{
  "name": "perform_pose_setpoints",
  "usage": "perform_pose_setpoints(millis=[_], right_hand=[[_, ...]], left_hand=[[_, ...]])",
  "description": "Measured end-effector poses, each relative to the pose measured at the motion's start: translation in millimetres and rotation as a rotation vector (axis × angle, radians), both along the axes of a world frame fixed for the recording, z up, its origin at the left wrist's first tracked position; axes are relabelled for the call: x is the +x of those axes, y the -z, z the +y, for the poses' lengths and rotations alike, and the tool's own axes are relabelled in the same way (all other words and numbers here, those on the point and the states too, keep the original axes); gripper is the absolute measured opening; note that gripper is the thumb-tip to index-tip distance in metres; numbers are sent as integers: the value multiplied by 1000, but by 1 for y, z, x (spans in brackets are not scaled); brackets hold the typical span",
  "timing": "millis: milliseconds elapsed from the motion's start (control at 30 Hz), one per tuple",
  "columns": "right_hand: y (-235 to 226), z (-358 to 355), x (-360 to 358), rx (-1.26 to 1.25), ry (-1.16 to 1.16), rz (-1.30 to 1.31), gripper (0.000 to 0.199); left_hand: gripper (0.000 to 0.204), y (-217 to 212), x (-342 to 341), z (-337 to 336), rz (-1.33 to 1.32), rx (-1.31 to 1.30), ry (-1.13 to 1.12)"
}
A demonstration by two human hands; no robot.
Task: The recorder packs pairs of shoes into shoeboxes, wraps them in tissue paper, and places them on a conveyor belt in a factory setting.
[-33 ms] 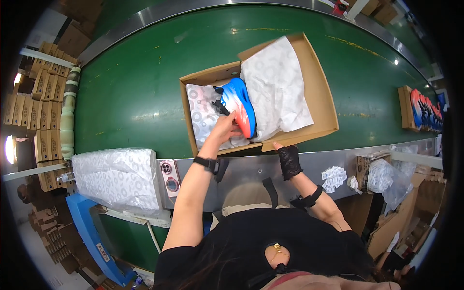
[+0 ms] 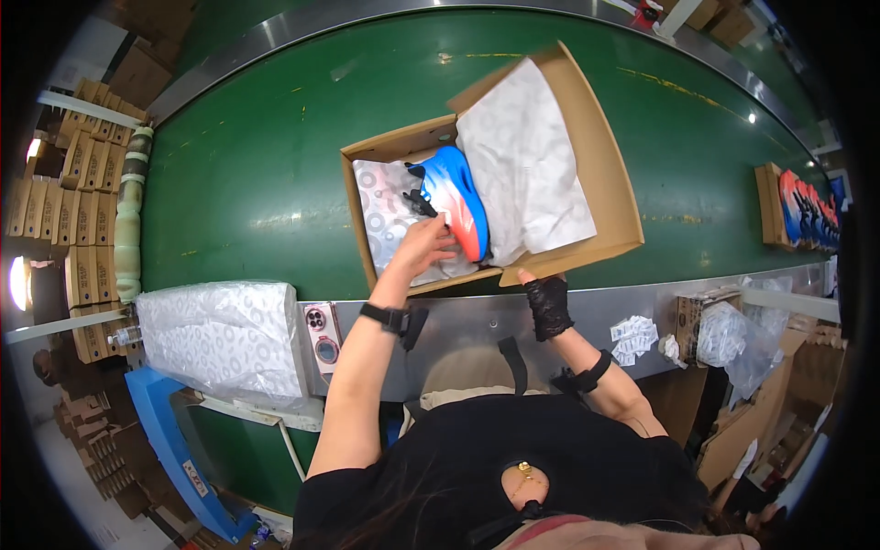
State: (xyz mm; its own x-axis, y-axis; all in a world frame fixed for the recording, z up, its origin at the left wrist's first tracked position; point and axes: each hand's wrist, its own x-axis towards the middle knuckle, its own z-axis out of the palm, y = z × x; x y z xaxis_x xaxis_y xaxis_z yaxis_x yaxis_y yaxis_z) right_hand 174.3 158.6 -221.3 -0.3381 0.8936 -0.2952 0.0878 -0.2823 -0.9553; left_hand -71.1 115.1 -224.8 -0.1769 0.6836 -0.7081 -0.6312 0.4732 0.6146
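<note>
1. The left hand point(image 2: 423, 246) reached into the open box point(image 2: 612, 174), its fingers curled on the side of the shoe point(image 2: 456, 200); it seemed to grip it, though how firmly could not be told.
2. The shoe, blue at the top fading to orange-red at the sole, lay on its side in the middle of the box, at about 12 o'clock from the person.
3. The right hand point(image 2: 548, 305), in a black fingerless glove, rested at the box's near edge at 5 o'clock from the shoe; its fingers lay close together against the cardboard, and whether it clasped the edge could not be told.
4. White paper point(image 2: 527, 165) lay folded back over the right half of the box, at 3 o'clock from the shoe; patterned paper lined the left half under the hand.
5. The box stood on a green belt point(image 2: 247, 165), its lid flap hanging open to the right.
6. A stack of wrapping sheets point(image 2: 225, 335) lay at 8 o'clock from the box, with a phone point(image 2: 322, 335) just beside it on the metal ledge.
7. Another box of shoes point(image 2: 802, 206) sat at 3 o'clock, well apart, on the belt.
</note>
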Motion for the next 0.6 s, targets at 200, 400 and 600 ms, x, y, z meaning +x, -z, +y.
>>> perform_pose_setpoints(millis=[200,400,600], right_hand=[[-14,0,-49,1074,-361,-619,63],[7,-9,-78,1342,-558,-891,67],[0,-10,-70,1246,-611,-894,68]], left_hand=[[61,-32,-44,-79,509,129,-554],[63,32,-36,-104,1319,-46,-134],[50,25,-28,-99,1123,-44,-146]])
